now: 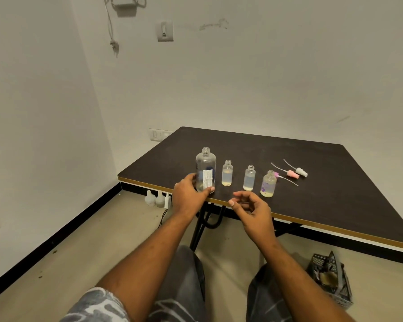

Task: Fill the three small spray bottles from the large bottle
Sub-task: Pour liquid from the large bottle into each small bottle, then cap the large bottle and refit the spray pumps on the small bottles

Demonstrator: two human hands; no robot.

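Left hand (188,194): fingers wrapped round lower part of big bottle (205,169), thumb across its front at the base, gripping it. Bottle stands upright on table (312,205) near the front edge, cap off, nearly empty, white label facing the camera.

Right hand (251,209): fingers loosely curled, half open, holding nothing, hovering over the front table edge. Thumb tip and forefinger tip apart.

Small bottles, all upright, uncapped, approx. in a row beyond the right fingers:
- Bottle 1 (227,173): just right of big bottle, between the two hands.
- Bottle 2 (249,178): straight beyond the right fingertips.
- Bottle 3 (268,183): right of the fingers, purple print on front.

Each holds clear liquid w/ yellowish layer at the bottom.

Spray heads w/ dip tubes lie flat beyond bottle 3: pink head (292,174), white head (301,171), purple head (276,175) touching bottle 3.
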